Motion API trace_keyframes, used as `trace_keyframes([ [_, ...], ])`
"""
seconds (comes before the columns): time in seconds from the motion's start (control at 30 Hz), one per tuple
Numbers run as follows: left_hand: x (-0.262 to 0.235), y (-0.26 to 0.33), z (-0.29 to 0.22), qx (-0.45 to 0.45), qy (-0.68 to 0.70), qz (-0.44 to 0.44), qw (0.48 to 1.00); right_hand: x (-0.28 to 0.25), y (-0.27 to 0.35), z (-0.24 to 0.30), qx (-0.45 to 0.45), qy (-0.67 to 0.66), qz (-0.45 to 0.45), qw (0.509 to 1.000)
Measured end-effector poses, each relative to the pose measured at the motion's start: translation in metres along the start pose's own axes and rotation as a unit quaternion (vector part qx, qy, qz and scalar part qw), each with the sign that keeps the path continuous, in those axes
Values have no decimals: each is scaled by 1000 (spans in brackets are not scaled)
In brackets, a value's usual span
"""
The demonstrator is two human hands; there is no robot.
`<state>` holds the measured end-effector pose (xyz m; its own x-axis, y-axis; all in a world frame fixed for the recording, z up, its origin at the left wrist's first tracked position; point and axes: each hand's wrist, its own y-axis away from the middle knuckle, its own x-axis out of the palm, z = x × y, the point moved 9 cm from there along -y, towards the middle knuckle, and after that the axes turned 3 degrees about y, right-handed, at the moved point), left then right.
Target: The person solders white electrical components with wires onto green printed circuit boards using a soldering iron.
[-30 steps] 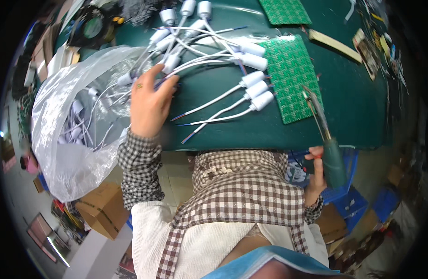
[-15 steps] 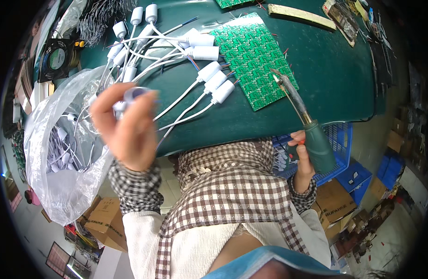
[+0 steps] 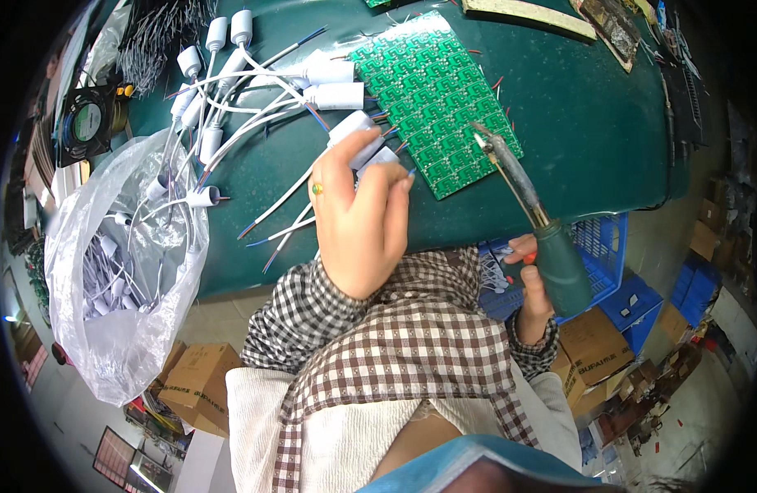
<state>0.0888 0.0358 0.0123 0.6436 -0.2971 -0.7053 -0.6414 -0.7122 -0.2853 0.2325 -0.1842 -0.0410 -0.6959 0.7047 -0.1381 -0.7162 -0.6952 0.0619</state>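
Observation:
My left hand [image 3: 358, 218], wearing a ring, reaches over the near group of white lamp sockets with cables. Its bent fingers close on a white lamp socket [image 3: 380, 160], partly hidden beneath them. Another white socket [image 3: 352, 126] lies just beyond, against the fingers. A green circuit board panel [image 3: 436, 107] lies flat to the right, with coloured wire ends along its edges. My right hand [image 3: 536, 292] is wrapped round the green handle of a soldering iron [image 3: 563, 267] with a red button. The iron's metal tip is over the board's right part; contact cannot be told.
More cabled sockets [image 3: 337, 96] lie at the back left. A clear plastic bag [image 3: 124, 353] of them hangs at the table's left edge, near a small fan [image 3: 87, 123]. A blue basket [image 3: 612, 255] stands below the right edge. A pale strip [image 3: 530, 18] lies at the back.
My left hand has left the bag side and moved right to the near sockets. The socket it held now lies by the bag's rim. The right hand and soldering iron stay nearly still.

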Motion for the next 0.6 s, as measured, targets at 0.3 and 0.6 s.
trace_keyframes([
  [0.3, -7, 30, 13, -92, -51, 128, 986, 4, -7, -5, 30, -64, -1, 997],
  [0.6, -20, 19, 11, 29, -102, 52, 993, 9, -3, -3, 20, -12, 26, 999],
])
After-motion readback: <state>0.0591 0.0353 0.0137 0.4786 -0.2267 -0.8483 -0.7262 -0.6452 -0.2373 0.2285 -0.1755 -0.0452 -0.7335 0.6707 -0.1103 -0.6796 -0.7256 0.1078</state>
